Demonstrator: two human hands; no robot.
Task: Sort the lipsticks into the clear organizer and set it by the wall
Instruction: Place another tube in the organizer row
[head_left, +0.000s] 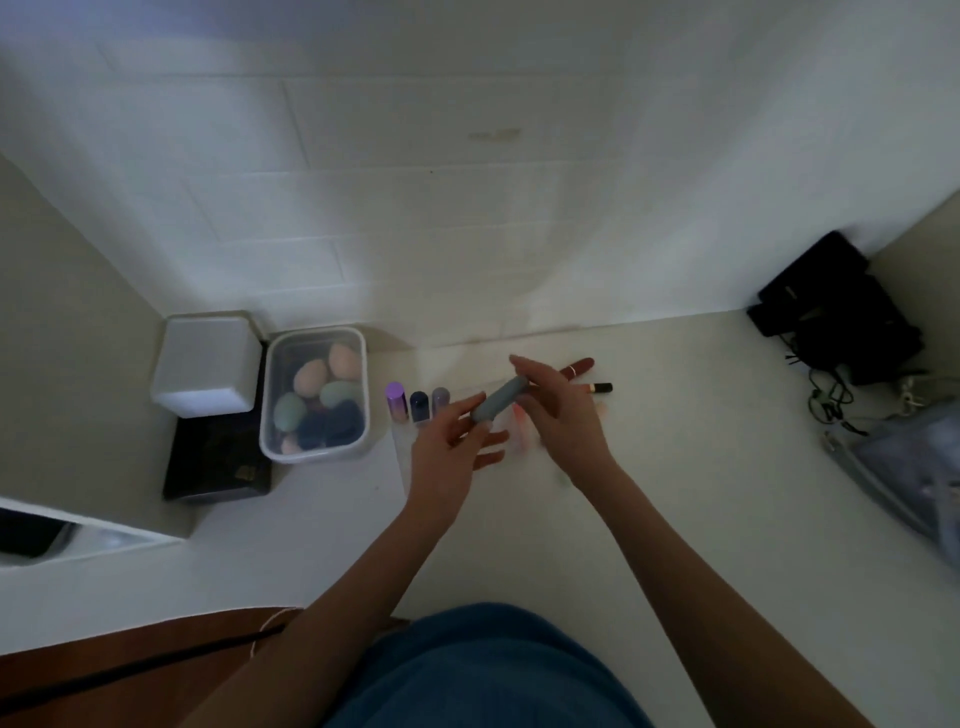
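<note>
A grey lipstick tube (497, 399) is held between both hands above the white counter, tilted up to the right. My left hand (449, 441) pinches its lower end and my right hand (558, 410) grips its upper end. The clear organizer (402, 441) lies under my hands, mostly hidden and hard to make out. Three lipsticks stand at its far left edge: a purple one (395, 397), a dark blue one (418, 405) and a greyish purple one (440, 399). A black and gold lipstick (600, 387) lies on the counter behind my right hand. Blurred pink lipsticks (519, 418) show between my hands.
A clear tub (270, 395) of makeup sponges stands at the left, beside a white box (208, 364) on a black box (215, 467). Black items with cables (831, 317) sit at the far right by the tiled wall (467, 208). A grey pouch (904, 467) lies at the right edge.
</note>
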